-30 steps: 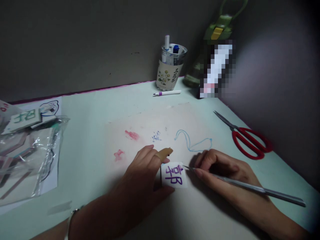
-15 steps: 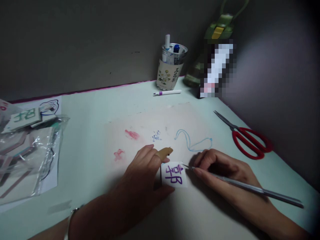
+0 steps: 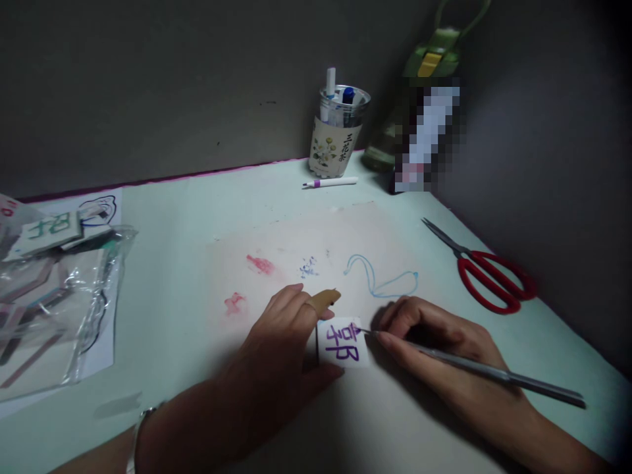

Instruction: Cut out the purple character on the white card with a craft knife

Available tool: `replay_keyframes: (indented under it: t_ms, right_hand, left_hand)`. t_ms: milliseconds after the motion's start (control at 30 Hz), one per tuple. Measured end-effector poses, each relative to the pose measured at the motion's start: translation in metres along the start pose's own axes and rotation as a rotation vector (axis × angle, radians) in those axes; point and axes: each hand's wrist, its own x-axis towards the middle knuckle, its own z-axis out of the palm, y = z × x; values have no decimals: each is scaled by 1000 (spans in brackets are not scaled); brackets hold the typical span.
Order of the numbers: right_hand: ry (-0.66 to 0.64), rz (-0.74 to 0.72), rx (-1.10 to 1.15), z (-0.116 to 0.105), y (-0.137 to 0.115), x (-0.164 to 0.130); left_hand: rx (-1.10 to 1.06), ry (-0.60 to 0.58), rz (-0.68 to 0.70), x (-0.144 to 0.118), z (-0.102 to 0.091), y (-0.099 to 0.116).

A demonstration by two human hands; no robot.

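While the left hand (image 3: 284,345) has its grip pinching a small white block (image 3: 340,342) between thumb and fingers, purple character upward, the right hand (image 3: 439,332) pinches a slim silver tool (image 3: 474,364); the tool's tip is at the block's upper right corner; the block sits between both hands on a marked pale sheet (image 3: 296,230) on the counter (image 3: 168,217); red-handled scissors (image 3: 462,252) lie to the right; a purple-banded marker (image 3: 340,182) lies just before the cup (image 3: 332,150).
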Motion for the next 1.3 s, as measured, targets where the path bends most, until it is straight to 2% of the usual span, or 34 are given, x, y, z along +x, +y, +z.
replay_keyframes:
  t_ms: [400, 667, 1300]
  right_hand:
    - [112, 29, 7, 0, -6, 3]
    - [-56, 28, 65, -4, -5, 2]
    - [-10, 3, -8, 0, -1, 1]
  left_hand:
    - [16, -30, -40, 1, -2, 2]
    - [-1, -21, -50, 0, 0, 2]
    - [13, -24, -37, -1, -1, 3]
